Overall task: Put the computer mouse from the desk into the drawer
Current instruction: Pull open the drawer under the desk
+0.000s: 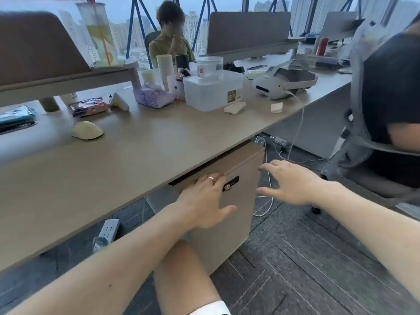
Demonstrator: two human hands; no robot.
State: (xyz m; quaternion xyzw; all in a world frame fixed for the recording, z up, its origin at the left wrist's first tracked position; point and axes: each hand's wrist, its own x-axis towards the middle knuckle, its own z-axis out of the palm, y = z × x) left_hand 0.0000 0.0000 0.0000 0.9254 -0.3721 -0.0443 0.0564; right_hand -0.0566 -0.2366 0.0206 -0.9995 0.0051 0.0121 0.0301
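A pale cream computer mouse (87,130) lies on the beige desk (141,146) at the left, far from both hands. Under the desk's front edge stands a beige drawer cabinet (234,223) with a black lock plate (230,183). My left hand (205,201), with a ring on one finger, rests on the top drawer's front, its fingertips tucked at the upper edge under the desktop. Whether the drawer is pulled out at all I cannot tell. My right hand (293,183) hovers to the right of the cabinet with fingers spread, holding nothing.
On the desk stand a clear plastic box (212,92), a white headset (279,84), a purple tissue pack (152,96) and cups. A person in a grey office chair (363,133) sits at the right. White cables (268,201) hang beside the cabinet. A power strip (109,230) lies on the floor.
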